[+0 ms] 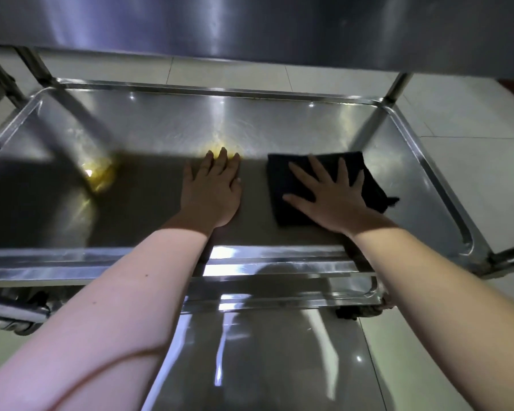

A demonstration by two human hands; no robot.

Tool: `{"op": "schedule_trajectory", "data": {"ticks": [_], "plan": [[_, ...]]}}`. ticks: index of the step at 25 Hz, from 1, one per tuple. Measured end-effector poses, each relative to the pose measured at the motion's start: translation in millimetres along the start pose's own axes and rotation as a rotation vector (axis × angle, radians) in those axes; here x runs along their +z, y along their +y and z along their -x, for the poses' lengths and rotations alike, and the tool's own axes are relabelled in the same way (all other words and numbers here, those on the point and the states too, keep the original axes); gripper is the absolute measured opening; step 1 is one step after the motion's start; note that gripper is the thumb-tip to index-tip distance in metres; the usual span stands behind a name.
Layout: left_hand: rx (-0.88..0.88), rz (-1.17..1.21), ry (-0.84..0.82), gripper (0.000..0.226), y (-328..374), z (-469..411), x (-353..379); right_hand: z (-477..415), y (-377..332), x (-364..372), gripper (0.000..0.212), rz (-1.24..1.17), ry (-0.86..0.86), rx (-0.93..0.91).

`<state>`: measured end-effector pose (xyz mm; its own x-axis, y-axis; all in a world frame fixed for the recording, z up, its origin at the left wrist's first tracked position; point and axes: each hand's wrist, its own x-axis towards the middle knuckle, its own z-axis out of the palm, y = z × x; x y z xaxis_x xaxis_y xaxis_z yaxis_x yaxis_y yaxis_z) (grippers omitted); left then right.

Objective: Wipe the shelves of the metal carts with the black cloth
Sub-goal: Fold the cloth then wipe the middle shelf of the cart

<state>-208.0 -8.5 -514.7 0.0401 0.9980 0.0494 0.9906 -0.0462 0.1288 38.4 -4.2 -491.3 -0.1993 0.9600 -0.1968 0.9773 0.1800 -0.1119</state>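
Past the rim (101, 262), the left hand (211, 194) lies flat, fingers straight, on the shelf (161, 123). At its 3 o'clock the right hand (333, 200), fingers spread, presses the cloth (282, 173) flat. Risk: the cloth may bunch or slip from under the palm; the upper shelf (250, 25) at 12 o'clock crowds the reach. The tray-form shelf contains the cloth.
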Motion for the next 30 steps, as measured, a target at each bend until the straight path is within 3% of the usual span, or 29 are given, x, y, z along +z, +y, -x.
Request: {"op": "schedule_trajectory", "data": {"ticks": [4,10,14,17,21,24,26,30], "plan": [[0.006,0.004,0.014,0.055,4.1,4.1,-0.1,67.3,-10.1,23.9,0.077,-0.026,-0.014,-0.104],[0.009,0.029,0.030,0.055,0.6,2.7,3.2,-54.3,-28.4,-7.5,0.075,0.015,0.049,0.066],[-0.003,0.031,0.021,0.055,-0.7,1.5,1.4,-101.9,-37.7,-15.0,0.081,-0.010,0.010,0.075],[-0.011,0.034,0.004,0.055,1.4,2.6,-1.8,-90.8,4.4,-21.7,0.083,0.005,-0.003,0.031],[-0.001,0.004,0.032,0.055,4.7,3.9,0.9,-55.8,119.8,-35.4,0.085,-0.015,0.030,0.281],[0.002,-0.017,0.039,0.054,5.9,1.5,4.7,-59.3,124.2,-34.4,0.078,-0.009,0.012,0.406],[0.008,-0.006,0.030,0.054,7.3,0.9,3.6,-78.6,74.2,-32.3,0.077,-0.027,0.054,0.355],[-0.010,-0.009,0.025,0.055,3.7,4.0,0.8,-90.3,-29.8,-11.1,0.075,0.054,0.030,-0.035]]}}
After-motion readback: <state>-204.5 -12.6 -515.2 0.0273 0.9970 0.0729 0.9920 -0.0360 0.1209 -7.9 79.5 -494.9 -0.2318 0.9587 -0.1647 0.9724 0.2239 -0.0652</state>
